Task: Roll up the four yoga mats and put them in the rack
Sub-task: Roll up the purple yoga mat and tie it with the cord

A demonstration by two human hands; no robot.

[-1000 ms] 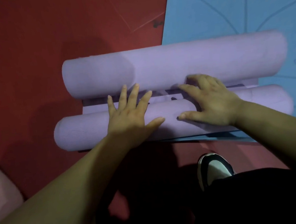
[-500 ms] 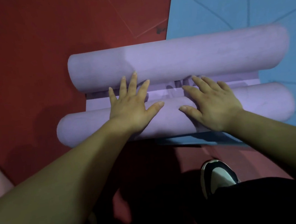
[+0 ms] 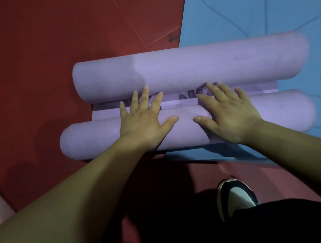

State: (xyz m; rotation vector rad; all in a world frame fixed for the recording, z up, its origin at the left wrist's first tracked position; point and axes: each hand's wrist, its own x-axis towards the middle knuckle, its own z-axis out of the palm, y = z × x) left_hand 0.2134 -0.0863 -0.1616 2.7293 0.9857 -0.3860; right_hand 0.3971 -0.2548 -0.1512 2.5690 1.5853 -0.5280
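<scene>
Both hands lying flat, palms down, on the near purple roll. Left hand: fingers straight and spread, gripping nothing, palm pressing on the roll's top, thumb pointing toward the right thumb. Right hand: same posture, fingers extended and splayed, holding nothing. Thumb tips are sitting near each other, not touching. The fingertips of both hands are reaching past the near roll, over the flat purple strip, up to the far purple roll just ahead of them; can't tell if they're touching it. Can't tell if both rolls are one mat. Blue mat is lying flat beyond and outboard of the right fingers, running under the purple rolls. Red floor is showing outboard of the left fingers. Shoe is sitting well behind the right wrist.
</scene>
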